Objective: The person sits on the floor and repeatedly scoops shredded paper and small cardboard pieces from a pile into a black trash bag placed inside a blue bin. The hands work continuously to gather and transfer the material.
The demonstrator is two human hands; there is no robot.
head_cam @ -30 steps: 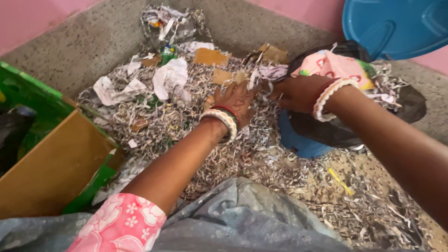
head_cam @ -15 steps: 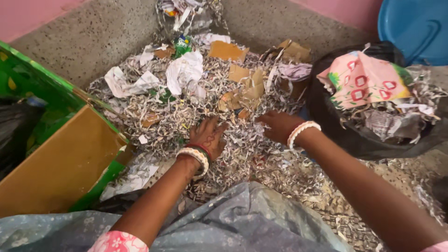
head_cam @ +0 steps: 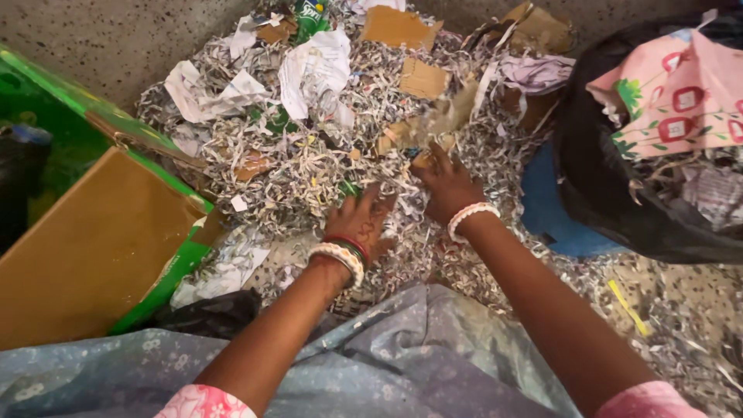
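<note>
Nearest is a lap of grey-blue cloth (head_cam: 402,364), its hem touching the shredded paper heap (head_cam: 325,162). Both hands lie flat in the shreds: the left hand (head_cam: 362,220) with fingers spread, palm down, gripping nothing; the right hand (head_cam: 447,186) just beside it, fingers loosely curled into the shreds, whether it has any in hold I cannot tell. A green cardboard box (head_cam: 101,232) hems the left side; a stuffed black bag (head_cam: 619,201) crowds the right. Farther off lie brown card scraps (head_cam: 422,77) and crumpled white sheets (head_cam: 313,66). Since half a second ago the hands have edged further up the heap.
</note>
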